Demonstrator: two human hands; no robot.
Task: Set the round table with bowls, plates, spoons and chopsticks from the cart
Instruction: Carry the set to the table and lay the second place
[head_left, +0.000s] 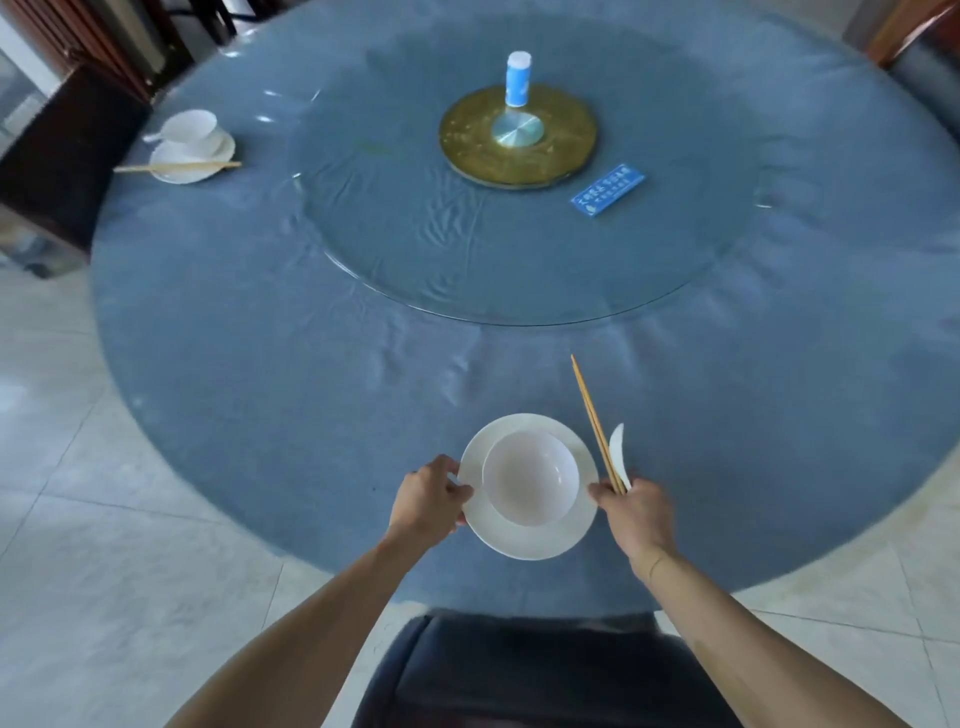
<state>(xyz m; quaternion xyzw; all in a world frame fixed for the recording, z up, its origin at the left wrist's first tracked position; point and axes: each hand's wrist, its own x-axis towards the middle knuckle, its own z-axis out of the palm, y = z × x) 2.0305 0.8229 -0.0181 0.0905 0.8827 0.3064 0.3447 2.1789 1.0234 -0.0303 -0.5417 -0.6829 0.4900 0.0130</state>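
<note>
A white plate (524, 540) with a white bowl (530, 475) on it is at the near edge of the round table (260, 364), which is covered in blue cloth. My left hand (428, 501) grips the plate's left rim. My right hand (636, 514) touches the right rim with a fingertip and holds a pair of wooden chopsticks (592, 415) and a white spoon (618, 449), both pointing away from me. At the far left lies a set place: plate (179, 161), bowl (189, 127) and chopsticks (176, 167).
A glass turntable (519, 249) fills the table's middle, with a gold disc (467, 135), a blue-and-white canister (518, 78) and a blue card (608, 188). A dark chair (519, 670) stands below me. Dark wooden furniture (62, 156) is at the left.
</note>
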